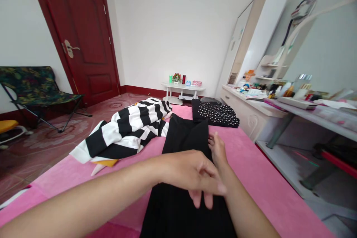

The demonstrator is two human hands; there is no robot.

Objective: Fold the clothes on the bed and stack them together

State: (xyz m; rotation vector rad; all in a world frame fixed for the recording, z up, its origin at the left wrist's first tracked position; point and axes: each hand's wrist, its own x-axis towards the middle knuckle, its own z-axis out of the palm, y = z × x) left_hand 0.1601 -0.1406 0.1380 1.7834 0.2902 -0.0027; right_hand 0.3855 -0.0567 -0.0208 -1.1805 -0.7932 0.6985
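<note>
Over the black garment [186, 137], the left hand [192, 174] hangs loosely parted, the right hand [218, 150] at the garment's edge, grip unclear.

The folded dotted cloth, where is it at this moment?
In the head view, the dotted cloth lies right of centre at the far end of the pink cover, just beyond the right hand, beside the black garment.

- We can read no words, numbers or brands.
- Any print on the bottles [302, 91] or the red can [183, 79] is too small or blurred for us.
</note>
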